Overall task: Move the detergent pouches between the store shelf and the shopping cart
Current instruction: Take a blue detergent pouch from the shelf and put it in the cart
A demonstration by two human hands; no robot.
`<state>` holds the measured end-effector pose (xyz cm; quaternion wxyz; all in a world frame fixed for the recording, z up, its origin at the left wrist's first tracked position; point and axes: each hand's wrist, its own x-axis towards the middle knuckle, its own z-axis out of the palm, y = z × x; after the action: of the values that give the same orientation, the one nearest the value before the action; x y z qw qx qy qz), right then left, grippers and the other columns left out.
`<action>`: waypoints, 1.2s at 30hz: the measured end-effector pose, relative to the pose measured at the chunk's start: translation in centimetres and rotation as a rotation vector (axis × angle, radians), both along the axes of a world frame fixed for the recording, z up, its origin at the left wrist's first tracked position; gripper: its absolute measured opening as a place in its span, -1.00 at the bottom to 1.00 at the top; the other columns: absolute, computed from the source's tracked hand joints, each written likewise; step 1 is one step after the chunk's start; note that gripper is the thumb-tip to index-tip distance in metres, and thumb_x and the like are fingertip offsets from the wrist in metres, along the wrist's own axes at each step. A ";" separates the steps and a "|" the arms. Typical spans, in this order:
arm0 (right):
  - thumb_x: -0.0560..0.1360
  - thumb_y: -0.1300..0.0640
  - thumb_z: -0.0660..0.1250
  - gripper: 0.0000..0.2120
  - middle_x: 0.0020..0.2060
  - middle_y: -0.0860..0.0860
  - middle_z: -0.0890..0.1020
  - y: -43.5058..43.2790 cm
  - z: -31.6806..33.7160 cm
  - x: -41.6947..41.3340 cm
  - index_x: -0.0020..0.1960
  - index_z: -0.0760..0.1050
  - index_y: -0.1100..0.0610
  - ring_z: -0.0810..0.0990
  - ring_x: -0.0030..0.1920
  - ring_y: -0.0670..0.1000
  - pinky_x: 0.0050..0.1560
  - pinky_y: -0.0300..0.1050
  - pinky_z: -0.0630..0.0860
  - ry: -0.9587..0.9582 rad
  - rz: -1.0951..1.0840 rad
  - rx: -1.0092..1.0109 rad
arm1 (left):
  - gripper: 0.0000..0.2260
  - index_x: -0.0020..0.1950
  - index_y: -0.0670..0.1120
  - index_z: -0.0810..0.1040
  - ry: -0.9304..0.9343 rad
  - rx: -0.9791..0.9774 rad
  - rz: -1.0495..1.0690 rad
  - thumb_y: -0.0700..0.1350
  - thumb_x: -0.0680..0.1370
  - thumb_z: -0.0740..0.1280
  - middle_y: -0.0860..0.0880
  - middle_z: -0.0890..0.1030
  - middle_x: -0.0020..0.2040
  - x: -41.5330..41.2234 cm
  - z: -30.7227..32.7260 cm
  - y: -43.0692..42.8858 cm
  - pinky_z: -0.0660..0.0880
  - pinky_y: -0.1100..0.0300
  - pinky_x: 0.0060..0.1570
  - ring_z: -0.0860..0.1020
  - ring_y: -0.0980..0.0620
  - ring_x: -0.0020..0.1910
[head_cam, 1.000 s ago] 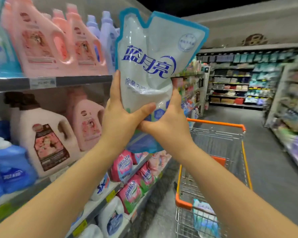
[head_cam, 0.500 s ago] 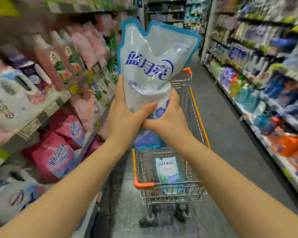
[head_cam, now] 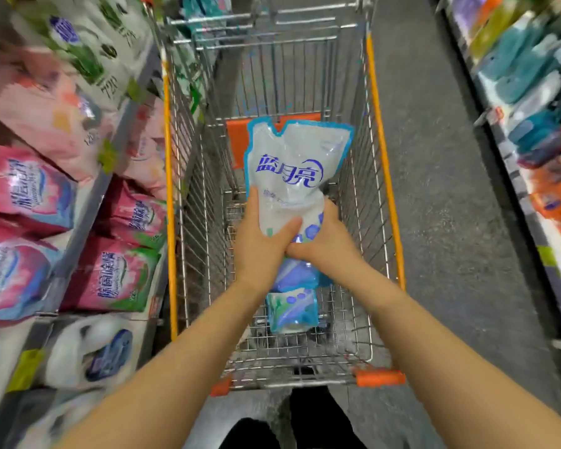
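Two hands grip one detergent pouch (head_cam: 297, 170) by its lower half, above the basket of a single shopping cart (head_cam: 383, 176). The left hand (head_cam: 259, 244) has its thumb laid across the front of the pouch and its fingers (head_cam: 253, 202) wrapped up the left edge. The right hand (head_cam: 327, 241) curls its fingers round the right edge, its thumb meeting the left thumb. The pouch's notched top and blue lettering stand above the fingertips, and its blue base bulges out beneath the palms. A second pouch (head_cam: 292, 311) lies flat on the wire floor of the cart, below the wrists and apart from the held one, so two pouches show in all. Left of the left hand, the store shelf (head_cam: 88, 202) carries at least four pink bags (head_cam: 110, 277), too blurred to count exactly.
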<state>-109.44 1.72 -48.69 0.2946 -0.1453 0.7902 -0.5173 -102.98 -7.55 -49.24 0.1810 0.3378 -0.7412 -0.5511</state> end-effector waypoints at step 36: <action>0.43 0.15 0.36 -0.57 0.02 0.05 0.55 -5.6 -25.1 7.4 0.26 0.36 0.17 0.53 0.03 0.09 0.09 -0.11 0.46 -0.553 0.078 0.545 | -0.64 0.38 -0.13 0.40 -0.965 0.229 -0.132 -0.11 0.59 0.23 -0.19 0.47 0.32 5.6 -22.5 -5.7 0.30 0.21 0.14 0.44 -0.14 0.29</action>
<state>-102.05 -3.93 -73.78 0.5437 0.0533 0.7833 -0.2967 -97.40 -13.22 -71.71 -0.2560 0.5245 -0.6950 -0.4199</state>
